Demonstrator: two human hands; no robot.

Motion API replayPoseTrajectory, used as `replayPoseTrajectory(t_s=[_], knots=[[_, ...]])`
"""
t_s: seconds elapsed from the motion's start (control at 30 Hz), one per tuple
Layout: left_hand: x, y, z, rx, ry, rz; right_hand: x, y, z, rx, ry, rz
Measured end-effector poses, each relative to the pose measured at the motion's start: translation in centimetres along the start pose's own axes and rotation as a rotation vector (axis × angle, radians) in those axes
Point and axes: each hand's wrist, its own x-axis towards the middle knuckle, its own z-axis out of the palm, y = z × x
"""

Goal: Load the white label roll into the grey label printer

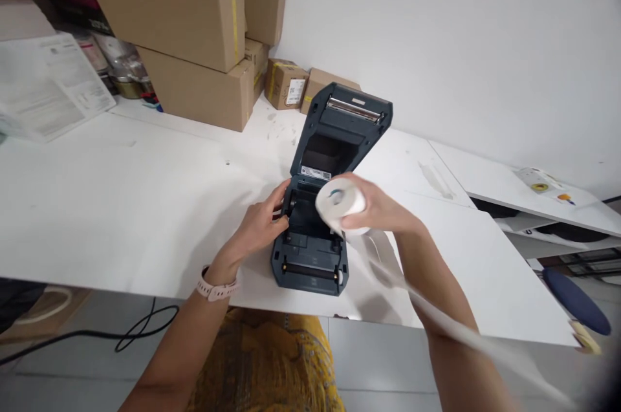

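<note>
A dark grey label printer [310, 250] stands on the white table with its lid [349, 121] tipped up and back, so its inner bay shows. My left hand [262, 221] grips the printer's left side wall, thumb toward the inside and fingers partly hidden behind the edge. In my right hand [373, 205] is a white label roll [342, 202], held over the right part of the bay with its hollow core toward the left. A loose strip of paper [451, 321] trails from the roll, past my right forearm and down to the lower right, blurred.
Cardboard boxes [194, 75] are stacked at the back left, beside papers in a clear sleeve [53, 85]. Smaller boxes [286, 83] stand behind the printer. A second table [548, 189] adjoins at the right. A black cable [97, 334] lies on the floor, and a blue stool seat [577, 299] stands right.
</note>
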Motion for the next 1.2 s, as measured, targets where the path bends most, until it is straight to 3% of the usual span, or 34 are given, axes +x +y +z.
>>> replayPoseTrajectory(t_s=[0.17,0.43,0.53,0.63,0.83,0.93,1.2], knots=[[-0.3,0.1,-0.2,0.093,-0.017,0.025,3.3,-3.0,3.0,-0.483,-0.300,0.058],[-0.3,0.0,-0.3,0.153,-0.014,0.032,4.8,-0.3,5.1,-0.568,-0.438,0.102],[-0.2,-0.2,-0.2,0.158,-0.007,0.043,2.9,0.3,5.5,-0.607,-0.282,-0.060],[-0.3,-0.2,-0.2,0.146,-0.003,0.061,-1.4,0.2,6.4,-0.571,-0.111,-0.200],[-0.5,-0.3,0.1,0.137,0.013,0.068,-10.0,-0.7,11.6,-0.652,0.023,-0.234],[-0.4,-0.4,0.3,0.139,0.028,0.062,-11.4,-1.3,13.5,-0.681,0.087,-0.194],[-1.0,-0.3,1.4,0.065,0.092,-0.043,-11.2,-1.8,14.9,-0.675,0.163,-0.174]])
